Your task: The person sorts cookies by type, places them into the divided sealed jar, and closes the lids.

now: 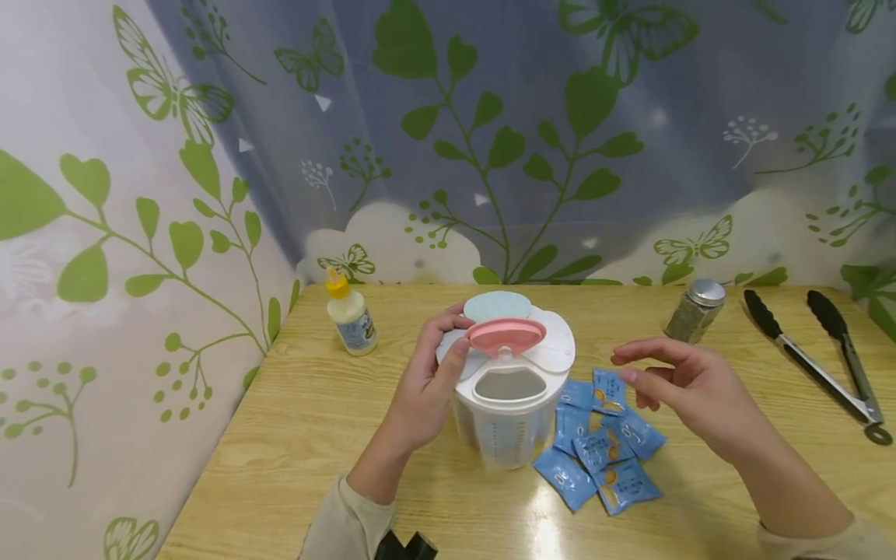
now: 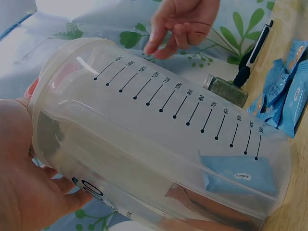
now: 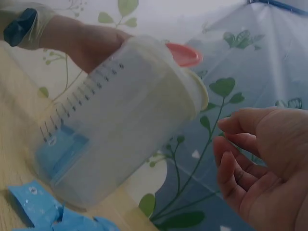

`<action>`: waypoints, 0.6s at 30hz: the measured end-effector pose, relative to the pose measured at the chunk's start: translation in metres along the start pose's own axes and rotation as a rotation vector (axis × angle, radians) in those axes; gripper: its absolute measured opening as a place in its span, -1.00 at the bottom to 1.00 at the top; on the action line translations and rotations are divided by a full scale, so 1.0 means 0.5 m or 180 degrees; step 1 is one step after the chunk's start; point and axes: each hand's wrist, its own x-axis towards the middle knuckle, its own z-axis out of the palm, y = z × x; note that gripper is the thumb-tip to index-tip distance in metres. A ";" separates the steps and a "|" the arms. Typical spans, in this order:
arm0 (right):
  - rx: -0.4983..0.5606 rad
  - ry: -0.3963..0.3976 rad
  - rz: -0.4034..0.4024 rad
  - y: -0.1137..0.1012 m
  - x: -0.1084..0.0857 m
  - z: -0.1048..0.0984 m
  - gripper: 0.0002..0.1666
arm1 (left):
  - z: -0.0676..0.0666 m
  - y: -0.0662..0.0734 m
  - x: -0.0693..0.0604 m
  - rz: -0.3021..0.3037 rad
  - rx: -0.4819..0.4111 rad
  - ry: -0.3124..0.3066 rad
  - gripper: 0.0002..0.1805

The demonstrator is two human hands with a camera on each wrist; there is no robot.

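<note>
Clear plastic is forming the walls of the tub (image 1: pixel 507 439), which is standing on the bench (image 1: pixel 280 467) about midway between left and right. The left hand (image 1: pixel 427 381) is holding it high on its left side, the grip curling round the edge of the lid (image 1: pixel 558 342) with the thumb lying on top. On that lid a pink flap (image 1: pixel 505 334) is standing raised, leaving the near hole (image 1: pixel 511 385) uncovered. Inside, one blue packet (image 2: pixel 236 175) is resting at the bottom.

The right hand (image 1: pixel 693 397) is hanging in the air to the right, its grip loose and half open, fingers bent, holding nothing. Loose packets (image 1: pixel 626 486), also blue, are lying in an overlapping heap just right of the tub.

Far left, a yellow-capped bottle (image 1: pixel 353 320) is standing; far right, a jar (image 1: pixel 695 315) is standing near the spread tongs (image 1: pixel 826 378). Leaf-printed cloth (image 1: pixel 336 264) is hanging behind.
</note>
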 end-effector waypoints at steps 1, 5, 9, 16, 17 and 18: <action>-0.0028 0.0014 0.0029 0.007 0.002 -0.003 -0.68 | 0.000 0.000 0.000 0.0002 0.0004 -0.0002 -0.75; -0.0201 0.0084 0.0139 0.034 0.009 -0.010 -0.66 | 0.000 0.000 -0.001 -0.0012 0.0050 0.0010 -0.75; -0.0251 0.0118 0.0291 0.062 0.016 -0.013 -0.65 | 0.000 0.000 -0.003 -0.0049 0.0062 0.0022 -0.75; -0.0550 0.0214 0.0483 0.120 0.033 -0.028 -0.56 | 0.000 0.003 -0.002 -0.0054 0.0049 0.0020 -0.74; -0.0598 0.0226 0.0503 0.128 0.035 -0.032 -0.55 | 0.000 0.003 -0.001 -0.0046 0.0044 0.0018 -0.74; -0.0610 0.0236 0.0519 0.135 0.036 -0.035 -0.54 | 0.000 0.003 0.000 -0.0039 0.0044 0.0018 -0.74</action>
